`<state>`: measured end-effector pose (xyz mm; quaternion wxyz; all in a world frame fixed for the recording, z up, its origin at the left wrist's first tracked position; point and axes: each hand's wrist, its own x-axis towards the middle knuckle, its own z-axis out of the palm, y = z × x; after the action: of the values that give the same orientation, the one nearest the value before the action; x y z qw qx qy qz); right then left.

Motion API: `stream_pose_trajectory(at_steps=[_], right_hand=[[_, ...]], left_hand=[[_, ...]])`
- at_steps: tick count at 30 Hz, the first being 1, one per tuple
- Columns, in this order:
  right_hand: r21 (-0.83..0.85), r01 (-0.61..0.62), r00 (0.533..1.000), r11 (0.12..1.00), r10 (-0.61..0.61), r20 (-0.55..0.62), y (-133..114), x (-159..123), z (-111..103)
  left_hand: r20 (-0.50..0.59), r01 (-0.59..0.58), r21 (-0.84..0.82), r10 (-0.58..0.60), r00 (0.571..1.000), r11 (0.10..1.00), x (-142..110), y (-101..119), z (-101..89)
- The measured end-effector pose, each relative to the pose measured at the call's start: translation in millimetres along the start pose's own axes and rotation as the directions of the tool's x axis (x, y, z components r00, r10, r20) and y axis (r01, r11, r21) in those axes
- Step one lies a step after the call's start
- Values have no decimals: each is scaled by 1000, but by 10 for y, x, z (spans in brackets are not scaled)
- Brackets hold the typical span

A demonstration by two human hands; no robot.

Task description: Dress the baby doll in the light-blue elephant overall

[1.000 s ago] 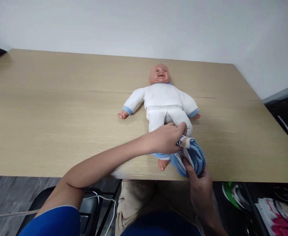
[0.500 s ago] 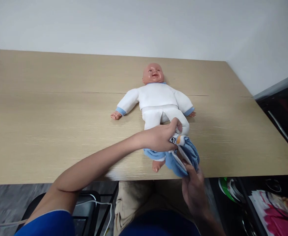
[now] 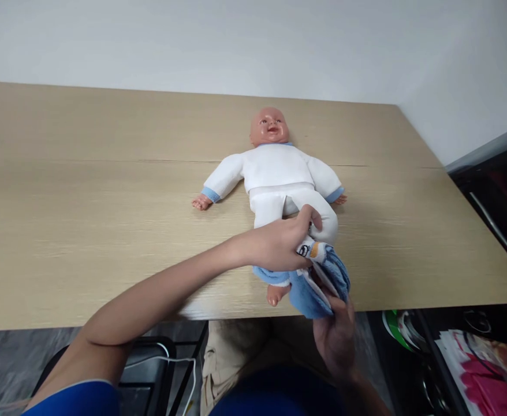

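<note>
A baby doll (image 3: 279,167) in a white cloth body with blue cuffs lies on its back, its feet toward me. Blue-and-white doll trousers (image 3: 309,292) are bunched around its lower legs. One bare doll foot (image 3: 276,294) sticks out of the trouser leg on the left; the other foot is hidden in the cloth. My left hand (image 3: 282,245) reaches across the doll's legs, closed on the trousers' upper edge near a printed patch. Below it, my right hand (image 3: 335,329) pinches the lower end of the other trouser leg, fingers partly inside the cloth.
The doll lies near the front edge of a wooden table (image 3: 106,202). A black chair (image 3: 145,375) with a white cable (image 3: 193,370) is below left. Below right, a dark shelf holds papers and a pink item (image 3: 489,378). A wall runs behind the table.
My right hand has shifted slightly left and down with the trouser leg. The doll's leg on the right has moved slightly right. My left hand keeps its grip almost in place.
</note>
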<state>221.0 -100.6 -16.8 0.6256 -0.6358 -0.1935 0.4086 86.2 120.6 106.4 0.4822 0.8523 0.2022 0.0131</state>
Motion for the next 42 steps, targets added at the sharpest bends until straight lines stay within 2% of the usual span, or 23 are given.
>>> stream_pose_trajectory(at_steps=[8, 14, 19, 24, 28, 33, 38, 42], right_hand=[[-6, 26, 998, 1000, -26, 49, 97, 17, -54], [-21, -16, 992, 1000, 18, 128, -1, 74, -72], [14, -11, 998, 1000, 10, 65, -64, 110, -169], [-93, 42, 999, 995, -40, 30, -15, 88, -258], [-115, 82, 995, 990, -74, 67, -14, 113, -240], [-152, 166, 981, 974, -148, 126, -100, 275, -198], [-142, 330, 943, 933, -320, 90, -210, 466, -182], [-156, 326, 945, 932, -320, 64, -270, 528, -172]], left_hand=[[7, -6, -40, 7, 1000, 999, 13, -37, -16], [-29, -30, -87, 27, 999, 996, 37, -105, -18], [-53, -24, -142, 17, 998, 990, 60, -116, -4], [-47, -45, -121, 39, 998, 992, 78, -145, 31], [-17, -47, -135, 45, 999, 990, 73, -154, 37], [0, -80, -232, 82, 997, 970, 70, -154, 1], [7, -53, -85, 54, 999, 995, 56, -118, -12], [-1, -61, 36, 61, 998, 997, 27, -68, -4]])
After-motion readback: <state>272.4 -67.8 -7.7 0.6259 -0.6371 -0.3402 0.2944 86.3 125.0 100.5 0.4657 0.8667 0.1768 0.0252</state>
